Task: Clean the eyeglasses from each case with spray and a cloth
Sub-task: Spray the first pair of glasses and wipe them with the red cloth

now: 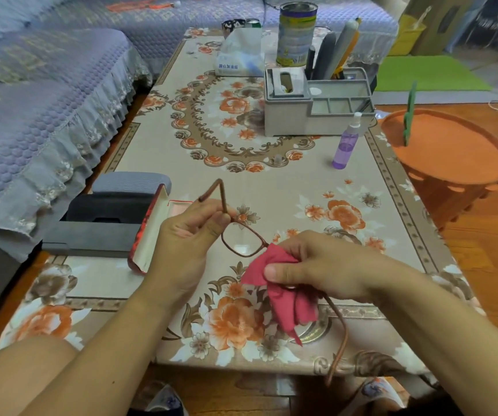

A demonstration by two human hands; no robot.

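Your left hand [190,232] pinches the light, fragile eyeglasses [243,240] at the hinge; your right hand [316,265] clamps the soft red cloth [283,292] around a lens.

A home living room: quilted sofa [46,94] beside a floral-clothed coffee table [271,187] (wooden floor [487,235] underneath).

The red cloth [274,265] is covering one lens of the eyeglasses [243,240]. The left hand [187,232] is hiding part of the open red case [148,232]. The small print on the far plastic bag [238,55] is blurring, unreadable.
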